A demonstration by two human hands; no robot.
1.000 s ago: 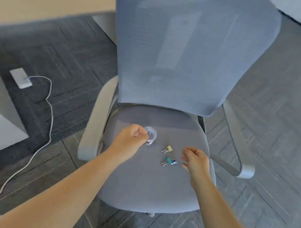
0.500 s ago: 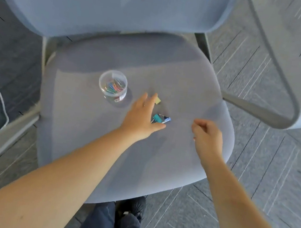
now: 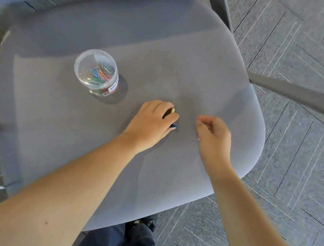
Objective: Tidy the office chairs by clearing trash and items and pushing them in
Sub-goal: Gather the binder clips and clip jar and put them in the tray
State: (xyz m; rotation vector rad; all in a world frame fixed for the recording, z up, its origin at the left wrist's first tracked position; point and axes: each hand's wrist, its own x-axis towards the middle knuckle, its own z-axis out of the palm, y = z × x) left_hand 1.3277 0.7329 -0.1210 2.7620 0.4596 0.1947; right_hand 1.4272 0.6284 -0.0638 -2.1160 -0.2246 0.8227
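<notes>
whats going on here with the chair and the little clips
A person is clearing small items off a grey fabric office chair seat. Their left hand is curled over two small binder clips, one yellow and one blue, gathering them up. The right hand hovers beside it, fingers loosely curled, holding nothing visible. A clear round plastic tub of coloured paper clips stands upright on the seat, untouched.

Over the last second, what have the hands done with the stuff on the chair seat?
The left hand let go of the clear jar of paper clips, moved right and closed its fingers over the two binder clips. The jar stayed upright on the chair seat. The right hand stayed loosely curled beside the clips, holding nothing.
</notes>
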